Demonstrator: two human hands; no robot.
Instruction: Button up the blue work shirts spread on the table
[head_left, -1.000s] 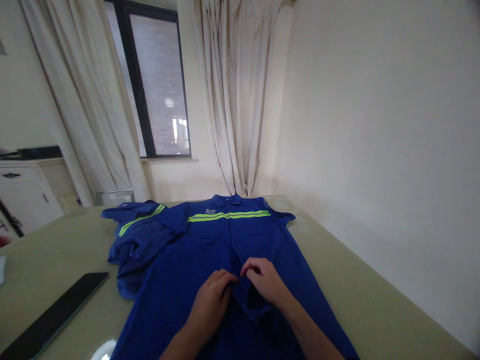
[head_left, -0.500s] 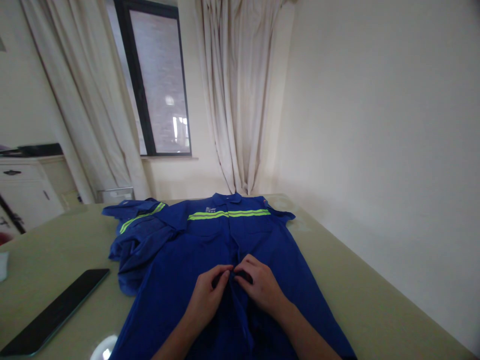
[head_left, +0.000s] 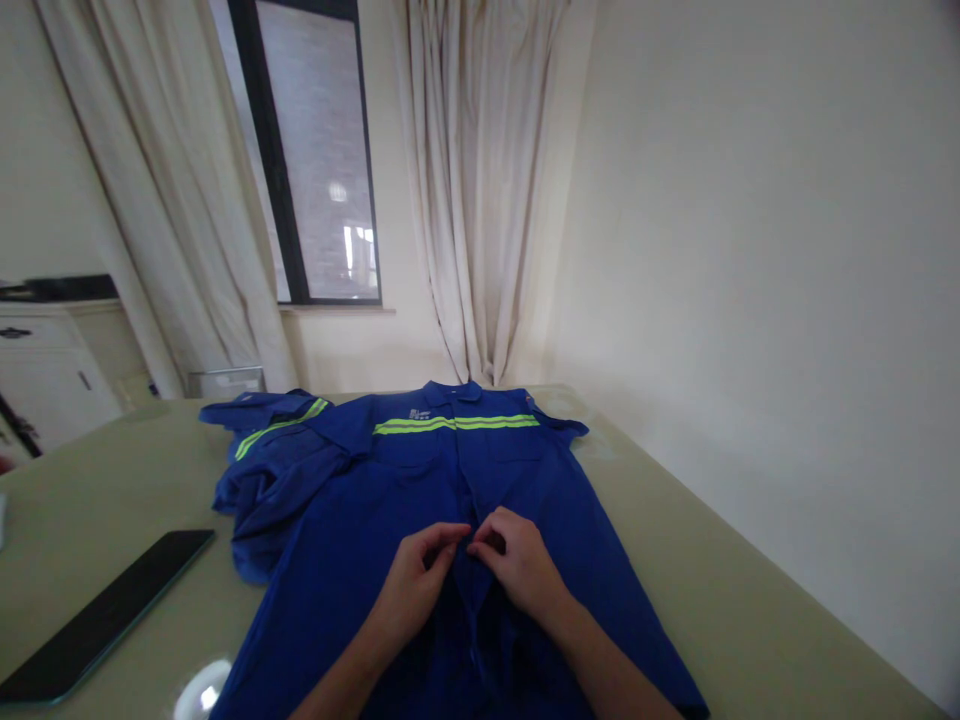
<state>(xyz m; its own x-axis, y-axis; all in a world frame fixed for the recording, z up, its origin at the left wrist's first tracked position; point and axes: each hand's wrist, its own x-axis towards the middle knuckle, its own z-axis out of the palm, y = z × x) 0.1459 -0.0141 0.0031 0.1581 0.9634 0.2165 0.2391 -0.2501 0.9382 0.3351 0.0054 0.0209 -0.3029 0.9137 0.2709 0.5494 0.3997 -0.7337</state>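
A blue work jacket [head_left: 397, 490] lies front up with its collar at the far end and a yellow-green reflective stripe across the chest. Its front opening runs down the middle toward me. My left hand [head_left: 420, 575] pinches the fabric at the left edge of that opening, thumb against fingers. Close beside it, my right hand [head_left: 521, 560] is closed in a pinch on the opposite edge. The fingertips almost meet, and they hide whatever fastener may lie between them. Below the hands the two front edges stay slightly apart.
Another bunched blue garment [head_left: 277, 480] with a reflective stripe lies against the jacket's left side. A dark flat slab [head_left: 112, 615] rests on the greenish table [head_left: 750, 610], with a shiny white round object [head_left: 204, 690] near it. A wall [head_left: 765, 300] borders the table's right side.
Both hands stay at the front opening, with the fingertips shifted slightly and the left fingers straighter. The whole view has moved a little.
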